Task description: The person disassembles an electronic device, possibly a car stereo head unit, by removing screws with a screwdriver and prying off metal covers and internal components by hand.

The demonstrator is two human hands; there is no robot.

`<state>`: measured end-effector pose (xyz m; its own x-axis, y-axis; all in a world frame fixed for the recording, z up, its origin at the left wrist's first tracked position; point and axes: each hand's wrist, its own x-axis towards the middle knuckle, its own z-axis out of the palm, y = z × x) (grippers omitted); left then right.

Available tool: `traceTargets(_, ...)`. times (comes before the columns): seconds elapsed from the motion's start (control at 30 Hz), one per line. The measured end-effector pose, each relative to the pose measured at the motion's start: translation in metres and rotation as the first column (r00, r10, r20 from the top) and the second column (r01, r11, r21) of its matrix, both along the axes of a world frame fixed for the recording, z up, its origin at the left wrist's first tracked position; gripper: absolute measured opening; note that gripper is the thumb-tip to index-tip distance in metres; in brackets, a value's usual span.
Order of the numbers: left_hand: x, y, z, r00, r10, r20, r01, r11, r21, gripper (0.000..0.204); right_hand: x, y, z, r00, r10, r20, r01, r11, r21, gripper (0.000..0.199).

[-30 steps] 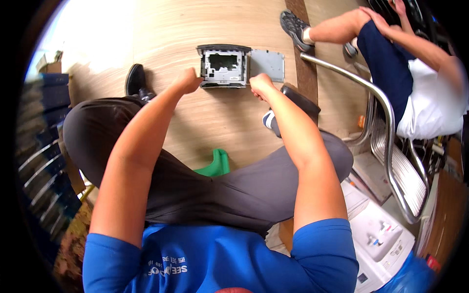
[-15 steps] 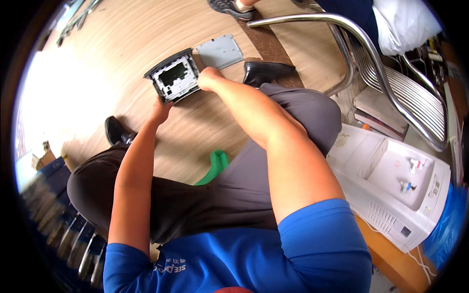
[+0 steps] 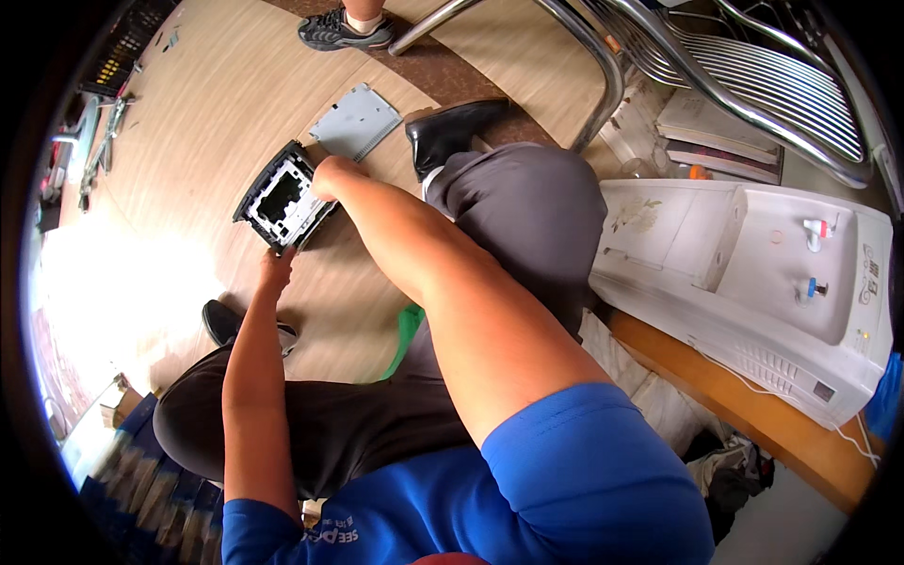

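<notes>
An opened boxy electronic unit (image 3: 294,215) is tilted above the wood-look floor, with a black front panel and a pale inner frame round a dark square opening. My left hand (image 3: 275,267) grips its near lower corner, fingers closed and partly hidden under the edge. At its right side my right hand (image 3: 337,177) is closed on the casing; the fingertips are hidden. Just beyond my right hand lies a flat grey metal cover plate (image 3: 356,122), apart from the unit.
Tools (image 3: 105,141) lie at the far left near a black crate (image 3: 130,42). A tubular metal chair (image 3: 744,71) stands at the upper right, and a white water dispenser (image 3: 659,264) lies to the right. A green object (image 3: 405,337) shows between my legs. Another person's shoe (image 3: 347,30) is ahead.
The view has swung right, so everything sits differently in the picture. Both hands keep hold of the unit, which is turned a little. More of the tools and the crate shows.
</notes>
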<state>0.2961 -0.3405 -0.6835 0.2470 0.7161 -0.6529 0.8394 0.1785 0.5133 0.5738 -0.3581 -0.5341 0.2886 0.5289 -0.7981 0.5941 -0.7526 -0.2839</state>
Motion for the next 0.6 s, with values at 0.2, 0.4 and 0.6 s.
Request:
traceTargets(0.2, -0.002, 0.004, 0.022, 0.992, 0.127, -0.012, -0.126, 0.961, -0.246, 0.048, -0.013, -0.01, -0.004, 0.997, -0.077, 0.019, 0.075, 0.993, 0.091, 0.032)
traceTargets(0.4, -0.001, 0.001, 0.017, 0.978, 0.197, 0.062, -0.183, 0.967, -0.177, 0.039, -0.013, -0.007, 0.01, 0.998, -0.052, 0.023, 0.05, 0.996, 0.069, 0.031)
traceTargets(0.6, 0.004, 0.004, -0.005, 0.994, 0.1, 0.044, -0.095, 0.989, -0.115, 0.044, -0.014, -0.003, 0.016, 0.994, 0.028, 0.109, -0.033, 0.999, 0.04, 0.031)
